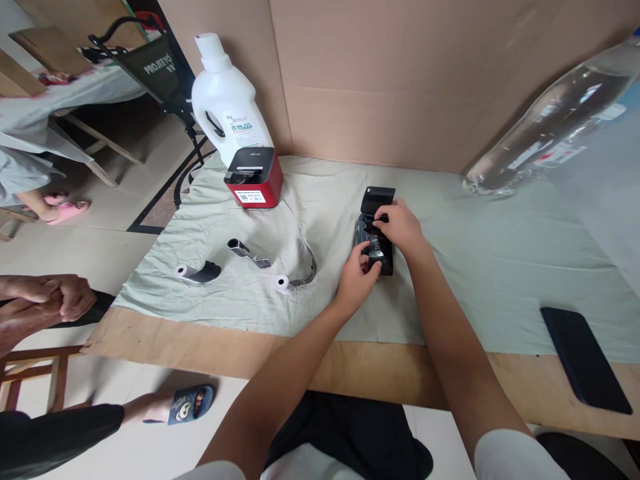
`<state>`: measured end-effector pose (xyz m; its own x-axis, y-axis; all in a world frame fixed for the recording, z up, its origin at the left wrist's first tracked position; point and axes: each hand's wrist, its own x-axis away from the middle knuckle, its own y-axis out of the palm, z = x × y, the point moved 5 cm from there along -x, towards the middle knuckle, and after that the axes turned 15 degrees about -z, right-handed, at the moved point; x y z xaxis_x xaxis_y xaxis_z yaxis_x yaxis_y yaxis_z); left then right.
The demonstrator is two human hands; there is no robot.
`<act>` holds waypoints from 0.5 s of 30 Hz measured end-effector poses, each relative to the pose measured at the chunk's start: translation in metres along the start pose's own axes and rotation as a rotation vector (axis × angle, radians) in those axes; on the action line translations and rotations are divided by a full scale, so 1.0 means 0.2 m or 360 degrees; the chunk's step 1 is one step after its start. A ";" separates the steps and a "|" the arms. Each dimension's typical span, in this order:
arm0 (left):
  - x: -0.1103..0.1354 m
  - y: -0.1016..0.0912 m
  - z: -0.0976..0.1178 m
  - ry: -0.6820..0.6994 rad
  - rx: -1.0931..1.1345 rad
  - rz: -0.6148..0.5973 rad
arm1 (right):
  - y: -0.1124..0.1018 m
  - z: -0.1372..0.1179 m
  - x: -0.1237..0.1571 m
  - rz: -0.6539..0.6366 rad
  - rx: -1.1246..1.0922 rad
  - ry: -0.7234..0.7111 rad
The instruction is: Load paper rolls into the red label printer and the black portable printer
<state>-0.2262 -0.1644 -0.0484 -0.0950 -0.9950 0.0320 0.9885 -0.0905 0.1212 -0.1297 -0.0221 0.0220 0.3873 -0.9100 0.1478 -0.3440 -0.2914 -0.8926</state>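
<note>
Your left hand (358, 272) grasps the lower part of the black device (387, 265) on the cloth-covered tabletop (460, 287), probably to steady it against the other hand's work. Your right hand (401, 227) bends its fingers over the compartment (376, 248) below the tipped-back lid (379, 196), though I cannot tell whether they grasp anything; three small rolls (285, 288) lie off to the left, which should leave your hands room

The handheld device (383, 257) looks like glossy plastic, the cloth (460, 267) matt and creased, the board (200, 335) smooth wood.
</note>
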 end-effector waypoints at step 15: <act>0.03 -0.04 0.06 0.0071 -0.0179 0.0066 | -0.09 0.09 -0.06 0.0466 -0.0383 -0.0217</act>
<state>-0.2350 -0.1686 -0.0377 -0.0511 -0.9986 -0.0097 0.9987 -0.0512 0.0086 -0.1126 -0.0004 0.0293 0.3472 -0.9222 -0.1703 -0.6409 -0.1008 -0.7610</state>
